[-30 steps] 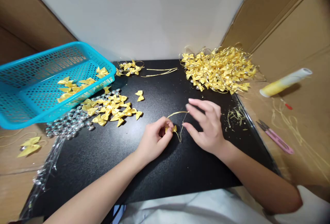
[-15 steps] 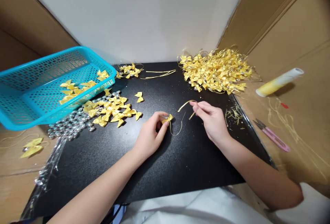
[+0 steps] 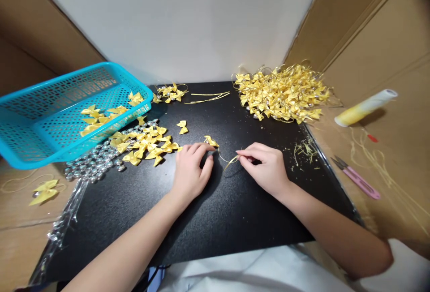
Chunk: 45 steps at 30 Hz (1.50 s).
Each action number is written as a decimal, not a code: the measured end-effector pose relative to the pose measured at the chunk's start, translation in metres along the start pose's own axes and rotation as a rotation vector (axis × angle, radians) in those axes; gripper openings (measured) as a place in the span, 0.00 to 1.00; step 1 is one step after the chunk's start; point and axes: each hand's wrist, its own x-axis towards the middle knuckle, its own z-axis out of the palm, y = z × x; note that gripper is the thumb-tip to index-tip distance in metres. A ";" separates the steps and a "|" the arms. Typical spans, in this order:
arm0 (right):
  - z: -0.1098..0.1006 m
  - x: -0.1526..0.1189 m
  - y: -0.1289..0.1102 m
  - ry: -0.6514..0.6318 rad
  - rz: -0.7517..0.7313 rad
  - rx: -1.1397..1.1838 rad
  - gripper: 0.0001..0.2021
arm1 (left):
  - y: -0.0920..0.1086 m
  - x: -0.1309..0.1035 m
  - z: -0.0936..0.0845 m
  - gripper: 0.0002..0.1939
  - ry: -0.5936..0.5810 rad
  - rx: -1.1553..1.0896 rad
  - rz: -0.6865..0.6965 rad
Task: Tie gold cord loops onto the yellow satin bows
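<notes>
Just past the fingertips of my left hand point(image 3: 192, 169), above the black table point(image 3: 134, 220), sits a small yellow bow point(image 3: 211, 141). That hand is loosely curled, thumb well off the index finger; I cannot tell whether the fingers grip the bow or only touch it. With my right hand point(image 3: 267, 169) I pinch a gold cord point(image 3: 231, 162) narrowly between thumb and fingertips, and a thin thread point(image 3: 220, 154) runs to it from the bow.

I expect the bow to be very light and soft, its shiny ribbon a little slippery, its loops easily crushed, so the tied middle looks like the safest hold. The cord seems springy but bendable, best pinched near where it meets the thread; the thread is limp and could tangle.

Half a second ago I had the bow between left thumb and finger; now it lies beyond them. My right hand has come lower and closer, and the thread, which curved with its far end free, now reaches my fingertips. The blue basket point(image 3: 72, 156) looks unchanged.
</notes>
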 end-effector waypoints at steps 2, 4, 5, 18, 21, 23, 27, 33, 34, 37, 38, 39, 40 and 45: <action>-0.001 0.000 0.003 0.010 -0.056 -0.050 0.10 | -0.001 0.002 -0.005 0.09 0.077 0.046 -0.026; -0.001 0.000 0.005 0.021 -0.072 -0.089 0.10 | 0.000 0.002 -0.011 0.09 0.159 0.071 -0.007; -0.001 0.000 0.006 0.025 -0.078 -0.105 0.10 | 0.002 0.002 -0.013 0.09 0.179 0.059 0.029; 0.010 -0.002 -0.003 -0.005 0.400 0.313 0.03 | 0.016 -0.011 -0.001 0.11 -0.083 -0.485 -0.190; 0.014 -0.002 -0.007 -0.039 0.714 0.631 0.13 | 0.019 -0.011 0.001 0.12 -0.054 -0.718 -0.394; 0.015 -0.001 -0.011 -0.031 0.833 0.753 0.16 | 0.022 -0.011 0.004 0.12 -0.045 -0.859 -0.438; 0.015 -0.001 -0.018 -0.019 0.991 0.905 0.19 | 0.026 -0.013 0.010 0.12 -0.048 -1.030 -0.411; 0.009 -0.002 -0.016 -0.092 1.096 1.055 0.19 | 0.027 -0.019 0.011 0.10 -0.044 -1.048 -0.348; 0.008 -0.002 -0.015 -0.104 1.093 1.052 0.18 | 0.027 -0.020 0.011 0.09 -0.044 -1.044 -0.343; 0.005 -0.003 -0.015 -0.108 0.997 0.995 0.17 | 0.027 -0.020 0.011 0.08 -0.044 -1.056 -0.343; 0.004 -0.003 -0.016 -0.105 0.940 0.968 0.17 | 0.026 -0.020 0.011 0.08 -0.041 -1.072 -0.350; 0.004 -0.004 -0.017 -0.101 0.877 0.939 0.16 | 0.026 -0.020 0.010 0.08 -0.034 -1.089 -0.361; 0.004 -0.004 -0.018 -0.099 0.813 0.912 0.16 | 0.026 -0.019 0.010 0.08 -0.026 -1.104 -0.372; 0.004 -0.006 -0.018 -0.122 0.533 0.805 0.08 | 0.027 -0.017 0.005 0.08 -0.080 -1.131 -0.392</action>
